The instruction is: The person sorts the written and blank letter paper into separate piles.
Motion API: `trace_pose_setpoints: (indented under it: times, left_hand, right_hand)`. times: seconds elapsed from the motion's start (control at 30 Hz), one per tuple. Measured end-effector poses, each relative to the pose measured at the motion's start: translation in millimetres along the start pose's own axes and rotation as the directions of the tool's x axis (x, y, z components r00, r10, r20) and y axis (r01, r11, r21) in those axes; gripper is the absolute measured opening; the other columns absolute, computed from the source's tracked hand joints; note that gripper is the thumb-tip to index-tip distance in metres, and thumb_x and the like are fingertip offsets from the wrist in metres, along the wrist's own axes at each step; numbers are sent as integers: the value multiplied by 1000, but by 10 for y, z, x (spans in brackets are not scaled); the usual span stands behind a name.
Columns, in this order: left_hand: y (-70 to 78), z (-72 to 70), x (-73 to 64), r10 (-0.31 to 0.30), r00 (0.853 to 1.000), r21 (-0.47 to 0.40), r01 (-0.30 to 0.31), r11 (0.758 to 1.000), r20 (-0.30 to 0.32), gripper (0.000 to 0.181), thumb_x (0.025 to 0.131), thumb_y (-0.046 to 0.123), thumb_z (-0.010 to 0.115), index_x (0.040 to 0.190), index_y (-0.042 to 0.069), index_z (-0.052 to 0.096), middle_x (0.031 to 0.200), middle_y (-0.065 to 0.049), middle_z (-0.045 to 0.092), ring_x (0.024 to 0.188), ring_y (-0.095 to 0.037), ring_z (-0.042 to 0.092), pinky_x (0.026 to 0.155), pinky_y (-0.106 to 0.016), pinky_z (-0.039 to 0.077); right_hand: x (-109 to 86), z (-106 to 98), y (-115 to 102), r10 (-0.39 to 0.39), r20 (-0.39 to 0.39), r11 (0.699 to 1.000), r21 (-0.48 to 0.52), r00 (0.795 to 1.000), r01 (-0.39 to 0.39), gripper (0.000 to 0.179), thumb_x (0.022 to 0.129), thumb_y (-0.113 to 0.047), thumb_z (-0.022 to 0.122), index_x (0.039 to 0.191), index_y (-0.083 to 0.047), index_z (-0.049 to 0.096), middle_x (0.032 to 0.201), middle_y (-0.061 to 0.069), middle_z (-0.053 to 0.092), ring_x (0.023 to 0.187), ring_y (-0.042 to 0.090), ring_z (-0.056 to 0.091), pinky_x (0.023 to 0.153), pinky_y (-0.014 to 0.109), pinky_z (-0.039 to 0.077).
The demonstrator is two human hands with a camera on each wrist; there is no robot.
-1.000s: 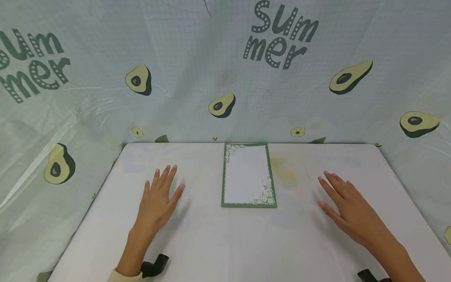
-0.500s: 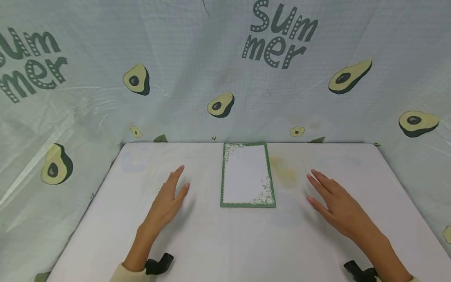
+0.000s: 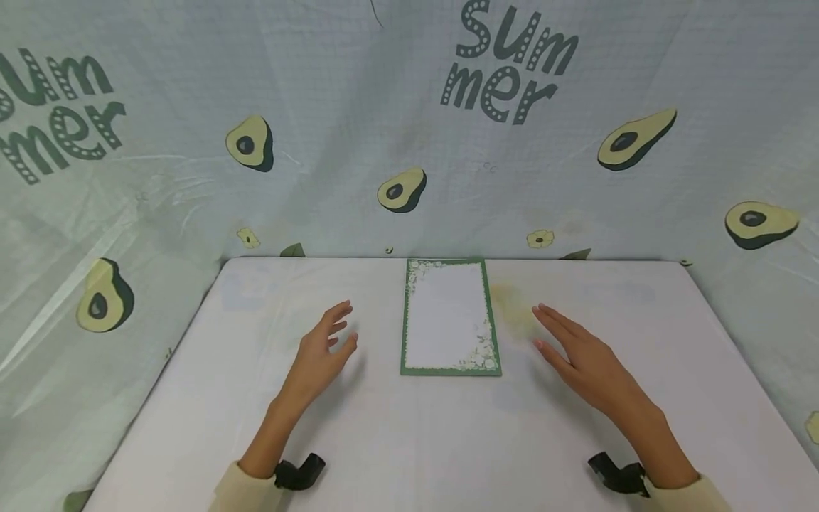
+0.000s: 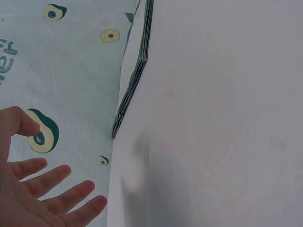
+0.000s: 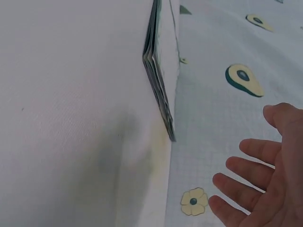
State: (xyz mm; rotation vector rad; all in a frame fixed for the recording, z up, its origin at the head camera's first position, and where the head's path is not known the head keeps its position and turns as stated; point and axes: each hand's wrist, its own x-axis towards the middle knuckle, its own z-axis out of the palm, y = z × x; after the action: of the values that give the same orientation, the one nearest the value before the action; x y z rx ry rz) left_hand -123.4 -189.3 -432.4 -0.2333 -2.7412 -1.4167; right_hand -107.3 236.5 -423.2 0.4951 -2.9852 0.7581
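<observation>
A stack of paper sheets (image 3: 448, 316) with a green floral border lies flat in the middle of the far half of the table. Its layered edges show in the left wrist view, where the stack (image 4: 128, 101) is seen from the side. My left hand (image 3: 320, 359) hovers to its left, fingers loosely bent and thumb apart, holding nothing. On the other side, my right hand (image 3: 591, 366) is over the table with its fingers nearly straight and pointing at the stack. In the right wrist view that hand (image 5: 265, 175) shows spread fingers and an empty palm.
The white table (image 3: 416, 441) meets a hanging cloth (image 3: 333, 107) printed with avocados and lettering at its far edge. A black wrist mount (image 3: 299, 472) sits on the left wrist, another black mount (image 3: 617, 474) on the right.
Both hands have moved inward toward the stack of paper sheets from either side. My left fingers have bent and turned sideways. The stack has stayed in place.
</observation>
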Motion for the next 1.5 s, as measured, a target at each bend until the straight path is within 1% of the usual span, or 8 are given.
trace_pose_setpoints:
  times: [0.2, 0.47, 0.63, 0.8, 0.97, 1.07, 1.3, 1.5]
  left_hand:
    - [37, 63, 99, -15, 1000, -82, 17, 997, 19, 53, 102, 13, 61, 151, 9, 42, 147, -12, 55, 129, -35, 58, 103, -51, 53]
    - [115, 125, 274, -7, 998, -191, 19, 981, 67, 47, 102, 9, 60, 147, 5, 46, 144, -18, 56, 126, -34, 61, 102, -46, 54]
    - [117, 190, 378, -9, 997, -202, 25, 979, 81, 45, 103, 11, 59, 145, 1, 48, 141, -17, 59, 126, -33, 61, 104, -46, 53]
    - [117, 245, 498, -32, 996, -189, 48, 981, 87, 43, 103, 14, 59, 143, 2, 51, 137, -15, 62, 124, -31, 62, 102, -46, 53]
    - [115, 269, 620, -62, 990, -199, 87, 976, 130, 43, 102, 13, 60, 142, 0, 51, 133, -17, 64, 118, -32, 65, 97, -44, 56]
    - [98, 285, 683, -71, 983, -227, 109, 968, 171, 44, 103, 12, 60, 141, -5, 49, 133, -23, 62, 116, -36, 65, 97, -42, 57]
    - [45, 371, 840, -126, 972, -256, 175, 951, 198, 44, 100, 8, 62, 138, -12, 51, 123, -24, 63, 110, -32, 68, 94, -36, 59]
    - [12, 462, 916, -155, 965, -291, 213, 933, 211, 38, 98, 2, 64, 131, -15, 58, 110, -21, 68, 99, -24, 73, 88, -30, 60]
  right_hand:
    - [168, 61, -45, 12, -29, 994, 108, 999, -8, 53, 107, -30, 55, 155, -10, 44, 153, 18, 48, 135, 40, 52, 109, 60, 44]
    - [372, 132, -35, 36, -87, 978, 209, 996, -17, 34, 105, -17, 59, 135, -2, 63, 127, 19, 69, 106, 35, 71, 84, 49, 61]
    - [501, 180, -21, 36, -109, 979, 202, 993, -13, 28, 105, -18, 59, 126, -2, 70, 112, 15, 75, 90, 27, 72, 69, 36, 60]
    - [646, 239, 7, 71, -88, 972, 229, 994, -49, 29, 105, -23, 60, 124, -4, 71, 111, 12, 75, 91, 23, 69, 72, 34, 56]
    - [806, 310, 20, 117, -24, 931, 350, 993, -101, 32, 104, -23, 61, 126, -1, 68, 113, 15, 74, 96, 25, 74, 81, 42, 61]
    - [921, 367, 6, 167, 15, 901, 404, 986, -159, 32, 104, -21, 62, 125, 2, 67, 108, 16, 75, 90, 23, 75, 80, 39, 63]
    - [1130, 472, -37, 301, 58, 853, 430, 952, -296, 31, 102, -19, 64, 122, 3, 68, 101, 17, 75, 79, 18, 74, 71, 29, 61]
    - [1166, 516, -65, 318, 82, 840, 439, 945, -320, 29, 100, -14, 66, 122, 5, 69, 103, 19, 74, 77, 15, 72, 69, 26, 61]
